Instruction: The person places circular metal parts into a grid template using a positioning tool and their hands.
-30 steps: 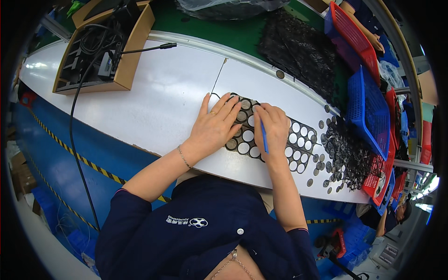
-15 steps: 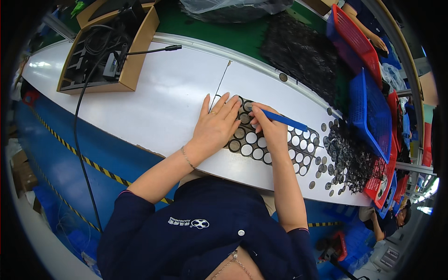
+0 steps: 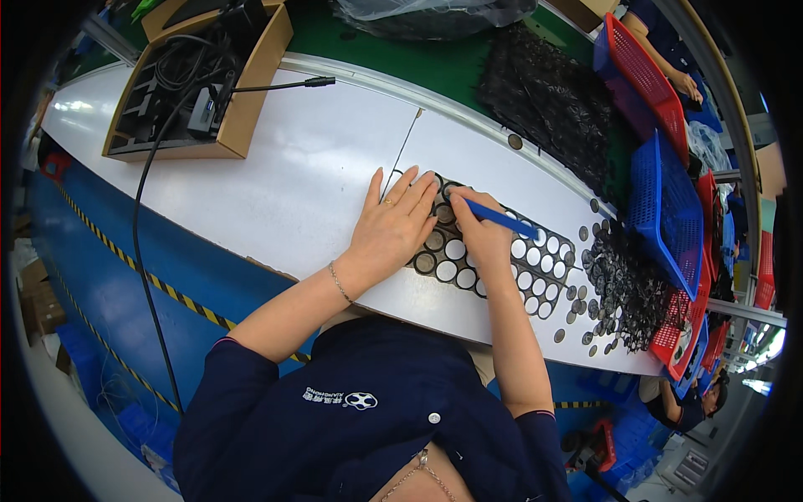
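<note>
My left hand (image 3: 391, 224) lies flat on the left end of a dark-framed sheet (image 3: 433, 239) with rows of round cells, its fingers apart. In my right hand (image 3: 487, 243) is a slim blue stick-like tool (image 3: 507, 220), gripped between thumb and fingers. Its blue end points to the right; the working tip is hidden at my fingertips, over the sheet's upper row. White discs (image 3: 446, 270) fill many cells to the right and below, while cells near my left hand show grey. Part of the sheet is covered by both hands.
Right of the sheet, loose grey discs (image 3: 560, 335) lie beside a pile of black ring-like scraps (image 3: 626, 280). Blue (image 3: 669, 213) and red baskets (image 3: 642, 79) line the right edge. An open cardboard box (image 3: 226, 138) with cables stands at the left; a black plastic bag (image 3: 548, 96) lies behind.
My right hand has shifted slightly, and the blue tool's outer end has moved a little left. My left hand keeps its place on the sheet. The whole view has shifted slightly.
</note>
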### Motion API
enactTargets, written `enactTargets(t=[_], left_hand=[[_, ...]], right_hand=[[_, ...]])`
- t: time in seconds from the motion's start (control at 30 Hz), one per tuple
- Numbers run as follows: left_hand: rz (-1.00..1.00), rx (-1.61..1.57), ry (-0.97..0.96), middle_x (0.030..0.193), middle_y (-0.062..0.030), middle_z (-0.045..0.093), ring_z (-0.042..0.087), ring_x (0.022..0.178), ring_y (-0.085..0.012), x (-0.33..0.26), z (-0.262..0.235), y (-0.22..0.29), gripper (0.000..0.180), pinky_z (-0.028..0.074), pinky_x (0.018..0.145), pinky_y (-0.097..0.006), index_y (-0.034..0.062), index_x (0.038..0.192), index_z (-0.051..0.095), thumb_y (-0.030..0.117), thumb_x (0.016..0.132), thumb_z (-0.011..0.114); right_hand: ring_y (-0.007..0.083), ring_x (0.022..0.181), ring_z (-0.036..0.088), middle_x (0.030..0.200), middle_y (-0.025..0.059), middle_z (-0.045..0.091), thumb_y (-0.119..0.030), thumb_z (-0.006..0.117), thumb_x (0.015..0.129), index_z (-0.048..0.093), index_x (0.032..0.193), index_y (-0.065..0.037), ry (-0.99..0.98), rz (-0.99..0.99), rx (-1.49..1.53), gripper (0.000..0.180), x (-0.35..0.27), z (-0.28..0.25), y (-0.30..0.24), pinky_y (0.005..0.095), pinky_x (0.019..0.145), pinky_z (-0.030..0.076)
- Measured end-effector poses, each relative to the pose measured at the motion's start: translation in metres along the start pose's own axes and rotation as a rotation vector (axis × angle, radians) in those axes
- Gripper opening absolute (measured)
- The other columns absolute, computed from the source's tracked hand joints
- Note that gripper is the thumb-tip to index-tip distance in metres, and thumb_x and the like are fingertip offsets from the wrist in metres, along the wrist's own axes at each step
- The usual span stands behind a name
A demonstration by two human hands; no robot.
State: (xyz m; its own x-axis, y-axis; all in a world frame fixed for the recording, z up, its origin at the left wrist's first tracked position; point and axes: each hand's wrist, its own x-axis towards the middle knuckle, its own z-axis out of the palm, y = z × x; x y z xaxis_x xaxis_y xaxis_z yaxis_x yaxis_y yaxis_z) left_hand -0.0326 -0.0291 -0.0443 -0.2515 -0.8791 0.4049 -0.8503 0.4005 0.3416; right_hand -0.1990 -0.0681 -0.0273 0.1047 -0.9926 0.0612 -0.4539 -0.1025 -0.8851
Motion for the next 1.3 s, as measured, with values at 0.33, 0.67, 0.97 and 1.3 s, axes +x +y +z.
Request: enactTargets(t=[0.33, 0.67, 0.97, 1.3], left_hand=[[0.006, 0.035, -0.024, 0.142, -0.0099, 0.054, 0.044, 0.137, -0.0287, 0.001, -0.004, 0.003, 0.046, 0.025, 0.114, -0.059, 0.0019, 0.132, 0.058, 0.024, 0.092, 0.064], [0.070, -0.006, -0.174, 0.145, -0.0046, 0.052, 0.041, 0.140, -0.0252, -0.031, -0.026, -0.002, 0.046, 0.022, 0.114, -0.063, 0.0106, 0.133, 0.060, 0.027, 0.090, 0.067], [0.064, -0.009, -0.165, 0.145, -0.0031, 0.052, 0.039, 0.142, -0.0242, -0.034, -0.027, -0.004, 0.046, 0.020, 0.115, -0.062, 0.0126, 0.130, 0.063, 0.028, 0.087, 0.069], [0.073, -0.005, -0.162, 0.146, -0.0032, 0.051, 0.039, 0.142, -0.0241, -0.033, -0.026, -0.003, 0.047, 0.020, 0.115, -0.062, 0.0123, 0.131, 0.063, 0.028, 0.087, 0.069]], right_hand=[[0.0222, 0.082, 0.065, 0.093, 0.0126, 0.070, -0.015, 0.065, 0.095, 0.073, 0.114, -0.006, 0.633, -0.150, -0.788, 0.022, -0.015, -0.156, 0.082, 0.0359, 0.072, 0.050], [0.0077, 0.068, 0.061, 0.089, 0.0076, 0.070, -0.016, 0.063, 0.096, 0.068, 0.117, 0.002, -0.168, 0.297, 0.358, 0.028, -0.028, -0.015, -0.010, 0.0202, 0.055, 0.047], [0.0072, 0.069, 0.061, 0.090, 0.0058, 0.070, -0.018, 0.064, 0.096, 0.070, 0.117, -0.001, -0.191, 0.370, 0.268, 0.028, -0.026, -0.010, -0.017, 0.0199, 0.054, 0.047], [0.0185, 0.081, 0.066, 0.093, 0.0110, 0.070, -0.015, 0.066, 0.092, 0.071, 0.113, -0.001, -0.114, 0.092, -0.013, 0.025, -0.030, -0.001, -0.009, 0.0311, 0.070, 0.051]])
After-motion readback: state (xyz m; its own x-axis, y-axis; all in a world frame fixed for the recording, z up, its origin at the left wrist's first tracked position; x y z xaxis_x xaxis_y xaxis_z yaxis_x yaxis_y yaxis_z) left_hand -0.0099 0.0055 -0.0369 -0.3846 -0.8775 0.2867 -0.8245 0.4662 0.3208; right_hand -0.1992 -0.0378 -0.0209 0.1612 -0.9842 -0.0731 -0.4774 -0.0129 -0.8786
